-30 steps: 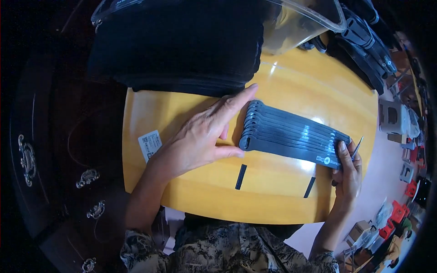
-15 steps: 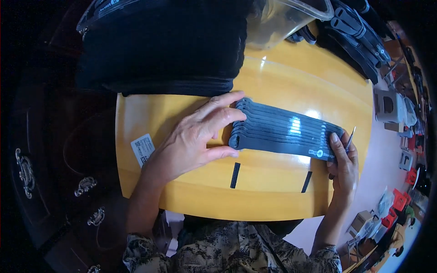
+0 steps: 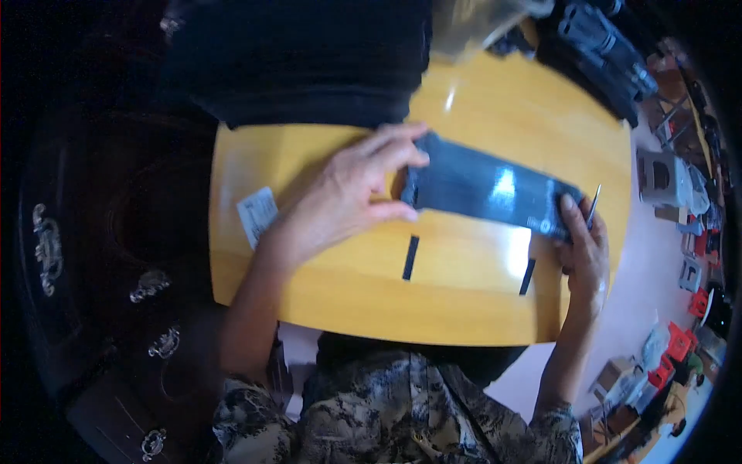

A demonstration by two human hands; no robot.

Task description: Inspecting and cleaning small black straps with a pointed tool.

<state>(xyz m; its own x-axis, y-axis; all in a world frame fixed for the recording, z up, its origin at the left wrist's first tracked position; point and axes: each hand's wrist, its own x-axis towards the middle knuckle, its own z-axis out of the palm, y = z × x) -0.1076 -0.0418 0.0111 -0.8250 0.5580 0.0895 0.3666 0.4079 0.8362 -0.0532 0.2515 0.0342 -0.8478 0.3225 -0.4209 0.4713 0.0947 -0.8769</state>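
A fanned stack of dark grey straps point(image 3: 479, 179) lies across the space between my hands, over the yellow table. My left hand point(image 3: 344, 182) brackets its left end, fingers on the far edge and thumb by the near corner. At the other end, my right hand point(image 3: 586, 243) pinches the straps, thumb on top. A thin, pointed metal tool point(image 3: 594, 205) sticks up out of that same hand; its lower part is hidden. Motion blur smears the separate strap edges. Two short black strips point(image 3: 410, 257) point(image 3: 527, 277) lie apart on the table nearer to me.
Tall piles of black fabric pieces point(image 3: 309, 69) stand at the far left of the yellow table point(image 3: 464, 309). A clear plastic container point(image 3: 483, 23) and more bundled straps point(image 3: 599, 54) are at the back. A white printed label point(image 3: 257, 215) lies by my left forearm. Dark cabinets flank the left.
The view has shifted, so table, straps and hands all sit higher in the picture, and it is blurrier. Both hands keep their places at the two ends of the strap stack.
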